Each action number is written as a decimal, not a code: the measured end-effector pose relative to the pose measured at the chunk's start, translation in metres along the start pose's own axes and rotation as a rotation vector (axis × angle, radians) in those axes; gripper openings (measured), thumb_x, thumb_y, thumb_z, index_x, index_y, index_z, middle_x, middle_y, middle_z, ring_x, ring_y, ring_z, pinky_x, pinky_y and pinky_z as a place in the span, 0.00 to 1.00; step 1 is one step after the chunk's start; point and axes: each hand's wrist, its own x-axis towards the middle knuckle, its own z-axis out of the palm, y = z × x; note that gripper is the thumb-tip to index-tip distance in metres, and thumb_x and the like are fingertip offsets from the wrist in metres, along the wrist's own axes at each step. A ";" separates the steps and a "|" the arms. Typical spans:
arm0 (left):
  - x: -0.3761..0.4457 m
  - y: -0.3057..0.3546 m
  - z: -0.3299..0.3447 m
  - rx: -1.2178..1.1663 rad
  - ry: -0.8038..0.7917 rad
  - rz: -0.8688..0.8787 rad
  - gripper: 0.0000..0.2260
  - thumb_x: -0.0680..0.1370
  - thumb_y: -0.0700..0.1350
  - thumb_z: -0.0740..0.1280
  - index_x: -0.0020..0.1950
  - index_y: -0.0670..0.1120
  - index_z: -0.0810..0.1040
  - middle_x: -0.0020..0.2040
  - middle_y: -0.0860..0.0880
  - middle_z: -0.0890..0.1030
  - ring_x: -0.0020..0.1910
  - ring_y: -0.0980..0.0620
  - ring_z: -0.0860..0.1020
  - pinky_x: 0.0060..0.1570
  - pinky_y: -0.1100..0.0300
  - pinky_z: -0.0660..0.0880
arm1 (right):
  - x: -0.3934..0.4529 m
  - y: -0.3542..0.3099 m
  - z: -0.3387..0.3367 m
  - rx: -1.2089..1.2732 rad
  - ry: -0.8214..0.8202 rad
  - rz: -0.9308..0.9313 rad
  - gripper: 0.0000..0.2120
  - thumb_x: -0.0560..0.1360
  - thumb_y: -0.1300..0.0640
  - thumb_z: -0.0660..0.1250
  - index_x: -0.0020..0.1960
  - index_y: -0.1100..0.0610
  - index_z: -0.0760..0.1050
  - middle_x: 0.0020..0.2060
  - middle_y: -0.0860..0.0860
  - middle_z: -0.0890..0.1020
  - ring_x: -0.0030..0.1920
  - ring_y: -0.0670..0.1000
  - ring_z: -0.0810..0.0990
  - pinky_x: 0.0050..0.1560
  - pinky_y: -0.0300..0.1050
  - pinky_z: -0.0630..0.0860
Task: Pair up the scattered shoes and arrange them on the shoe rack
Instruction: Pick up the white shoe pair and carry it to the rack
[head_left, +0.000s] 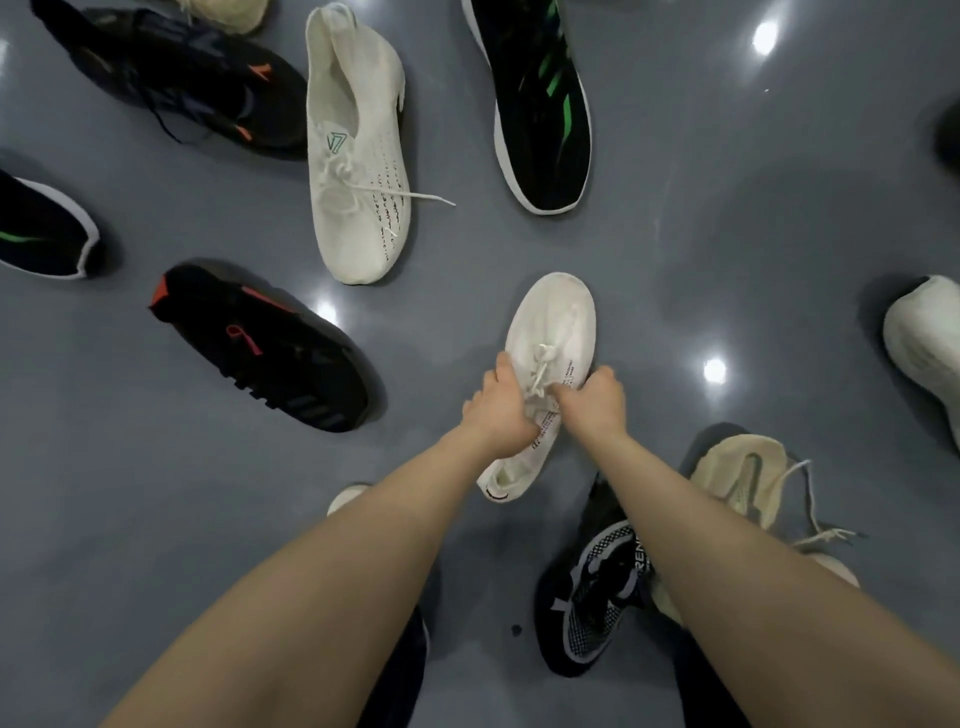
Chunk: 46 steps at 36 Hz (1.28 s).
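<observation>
While both our hands close on the small white knit shoe (550, 343) at mid-floor, we judge the step in hand to be picking up one half of a white pair. Left hand (501, 410) is wrapped over the shoe's left side at the lacing; right hand (592, 400) is clamped on the right side at the same place, fingers curled in toward the laces. Both grips are on the upper, not the sole. The toe points away from us, the heel collar toward us, below the wrists.

To do this well, we should shift one hand's hold to the heel or collar so the soft knit does not fold, and free the other hand for the mate. Loose laces may snag or trail; tuck them or lift clear.

Likely mate, by colour and knit: the larger-looking white shoe (358, 171) up and to the left, well apart from our hands, lace trailing right. We cannot confirm that they match; the printed marks differ in what shows. Another white shoe (924, 343) sits at the right edge, partly cut off.

Other shoes on the grey floor (727, 208): black shoe with red accents (270, 348) to the left, black shoe with green stripes (540, 104) above, cream shoe (743, 478) just beside the right forearm, black mesh shoe (592, 597) under it.

No shoe rack in view; no pair formed yet, by our judgement.
</observation>
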 end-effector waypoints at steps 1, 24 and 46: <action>-0.001 -0.002 -0.002 -0.045 -0.001 0.008 0.34 0.74 0.42 0.66 0.74 0.44 0.51 0.68 0.43 0.63 0.64 0.39 0.68 0.64 0.45 0.66 | 0.001 0.002 -0.001 0.006 0.004 -0.013 0.18 0.72 0.57 0.71 0.56 0.66 0.72 0.54 0.61 0.78 0.54 0.60 0.77 0.47 0.46 0.71; -0.243 0.068 -0.190 -0.232 0.390 0.241 0.34 0.72 0.48 0.72 0.71 0.47 0.55 0.67 0.46 0.64 0.62 0.43 0.70 0.66 0.45 0.64 | -0.226 -0.183 -0.136 0.322 -0.039 -0.293 0.05 0.72 0.66 0.66 0.44 0.69 0.77 0.38 0.66 0.80 0.37 0.52 0.74 0.40 0.48 0.74; -0.397 0.062 -0.359 -0.004 0.699 0.259 0.22 0.76 0.50 0.65 0.63 0.44 0.60 0.54 0.45 0.79 0.52 0.42 0.77 0.51 0.52 0.68 | -0.386 -0.353 -0.157 0.050 -0.022 -0.555 0.11 0.75 0.54 0.67 0.37 0.58 0.71 0.35 0.54 0.76 0.34 0.51 0.72 0.35 0.46 0.71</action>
